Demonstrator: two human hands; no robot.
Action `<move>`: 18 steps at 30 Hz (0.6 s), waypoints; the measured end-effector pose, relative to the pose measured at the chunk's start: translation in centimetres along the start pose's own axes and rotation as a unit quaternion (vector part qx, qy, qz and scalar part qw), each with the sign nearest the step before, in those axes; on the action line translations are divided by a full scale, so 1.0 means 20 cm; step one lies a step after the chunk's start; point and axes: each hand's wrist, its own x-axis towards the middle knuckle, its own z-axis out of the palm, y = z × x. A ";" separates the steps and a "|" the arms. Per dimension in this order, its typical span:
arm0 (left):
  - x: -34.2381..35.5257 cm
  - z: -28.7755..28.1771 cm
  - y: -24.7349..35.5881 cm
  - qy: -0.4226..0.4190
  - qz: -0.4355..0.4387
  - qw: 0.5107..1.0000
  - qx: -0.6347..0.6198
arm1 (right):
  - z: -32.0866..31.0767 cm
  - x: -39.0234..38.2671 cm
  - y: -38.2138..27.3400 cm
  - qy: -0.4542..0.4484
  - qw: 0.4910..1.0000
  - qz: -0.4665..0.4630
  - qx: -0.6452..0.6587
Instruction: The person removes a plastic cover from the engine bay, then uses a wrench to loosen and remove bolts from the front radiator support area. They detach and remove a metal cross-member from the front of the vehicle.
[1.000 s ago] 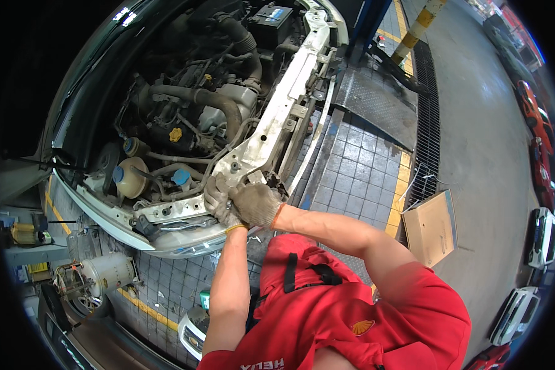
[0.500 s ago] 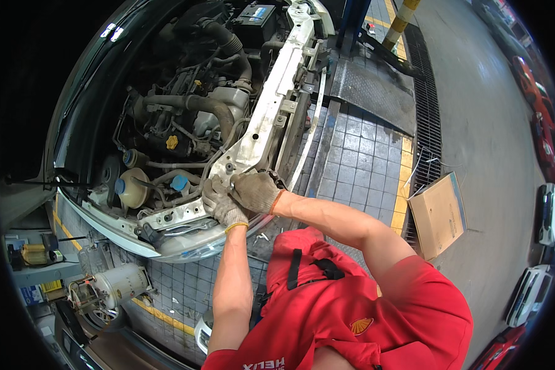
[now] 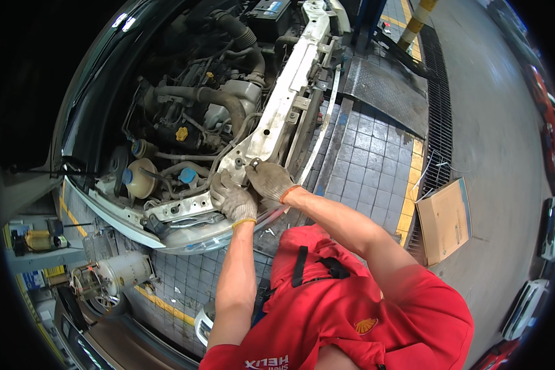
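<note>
Both my hands wear grey knitted work gloves at the near corner of a car's open engine bay. My left hand (image 3: 234, 202), with a yellow cuff, rests at the edge of the pale metal front crossmember (image 3: 266, 132). Its fingers are bent, and whatever is under them is hidden. Just to its right, my right hand (image 3: 270, 180), with an orange cuff, is closed with the fingertips over the crossmember. A small shiny bit shows at those fingertips, too small to name. A round dark bolt or mount (image 3: 238, 162) sits in the panel beside them.
Left of my hands are a cream coolant reservoir (image 3: 143, 179), a blue cap (image 3: 187, 176) and a yellow oil cap (image 3: 182, 134). The bumper (image 3: 194, 239) curves below. A cardboard box (image 3: 444, 222) stands on the floor at right, beside a drain grate (image 3: 439, 117).
My right hand has moved slightly away from the left, so the gloves overlap less and more of the panel between them shows. The whole view has shifted a little.
</note>
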 end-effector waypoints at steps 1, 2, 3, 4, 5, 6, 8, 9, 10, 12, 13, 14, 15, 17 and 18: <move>0.00 -0.01 0.00 0.013 0.009 1.000 -0.001 | 0.01 -0.01 -0.01 0.009 1.000 -0.019 -0.011; 0.00 -0.01 0.00 0.029 0.023 0.999 -0.005 | 0.02 -0.03 -0.03 0.012 0.999 -0.027 -0.026; 0.00 -0.02 0.00 0.046 0.037 0.998 -0.009 | 0.03 -0.03 -0.04 0.014 0.997 -0.067 -0.026; 0.00 -0.03 0.00 0.061 0.051 0.997 -0.013 | 0.03 -0.04 -0.05 0.014 0.997 -0.070 -0.036; 0.01 -0.04 0.00 0.055 0.055 0.997 -0.029 | 0.03 -0.03 -0.05 0.004 0.997 -0.058 -0.051; 0.02 -0.05 0.00 0.054 0.056 0.997 -0.015 | 0.02 -0.02 -0.05 -0.006 0.997 -0.049 -0.062; 0.03 -0.08 0.01 0.001 0.038 0.999 0.019 | 0.00 0.03 -0.01 -0.021 1.000 0.010 -0.008; 0.02 -0.10 0.02 0.008 0.045 0.999 -0.007 | -0.02 0.06 0.02 -0.016 1.000 0.026 -0.003; 0.01 -0.13 0.03 -0.019 0.034 0.998 -0.042 | -0.02 0.08 0.04 0.005 0.999 0.031 0.016; 0.02 -0.16 0.04 -0.028 0.020 0.997 -0.066 | -0.02 0.11 0.09 0.020 0.998 -0.058 -0.025; 0.01 -0.17 0.05 -0.048 0.004 0.997 -0.062 | -0.01 0.12 0.10 0.011 0.999 -0.041 -0.015; 0.01 -0.17 0.05 -0.074 -0.012 0.996 -0.044 | -0.01 0.12 0.11 -0.006 1.000 -0.011 -0.009; 0.02 -0.16 0.05 -0.067 -0.013 0.997 -0.039 | 0.00 0.12 0.11 0.008 0.999 -0.034 -0.009; 0.02 -0.12 0.05 -0.005 0.005 0.999 -0.033 | 0.01 0.10 0.08 0.013 0.999 -0.051 -0.014; 0.01 -0.09 0.04 0.011 0.004 0.999 -0.034 | 0.00 0.08 0.06 0.001 0.998 -0.058 -0.039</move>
